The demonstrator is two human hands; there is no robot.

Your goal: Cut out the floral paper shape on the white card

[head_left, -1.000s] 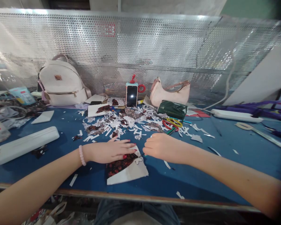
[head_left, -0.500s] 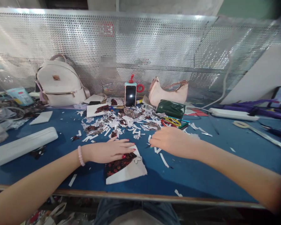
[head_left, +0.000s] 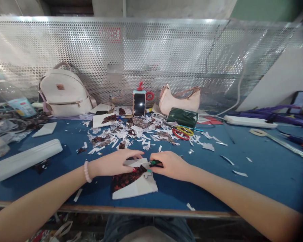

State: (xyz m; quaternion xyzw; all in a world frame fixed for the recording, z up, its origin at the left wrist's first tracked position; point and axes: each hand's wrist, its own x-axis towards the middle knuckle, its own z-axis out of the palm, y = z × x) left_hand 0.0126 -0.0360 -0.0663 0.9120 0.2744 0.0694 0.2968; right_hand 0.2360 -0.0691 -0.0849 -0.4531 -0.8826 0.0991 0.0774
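Observation:
A dark fabric piece (head_left: 126,178) with a red floral print lies over a white sheet (head_left: 138,189) near the table's front edge. The sheet bears a small drawn heart shape. My left hand (head_left: 116,162) is closed at the fabric's upper edge, its thumb on the print and its fingers partly hidden. In my right hand (head_left: 170,164) are small scissors (head_left: 155,162) with green and black handles. Their blades point left, at the fabric's upper right corner by my left fingertips. The scissors' exact shape is partly covered by my fingers.
Behind my hands spreads a pile of paper and fabric scraps (head_left: 131,131). Beyond it stand a phone (head_left: 139,104), a white backpack (head_left: 65,90), a pale pink handbag (head_left: 181,99) and a dark green pouch (head_left: 181,117). A long white case (head_left: 27,159) lies left; a tape roll (head_left: 258,133) lies right.
My right hand has come left and down to the fabric, bringing the scissors to its corner. My left hand, flat on the fabric before, has curled its fingers at the edge.

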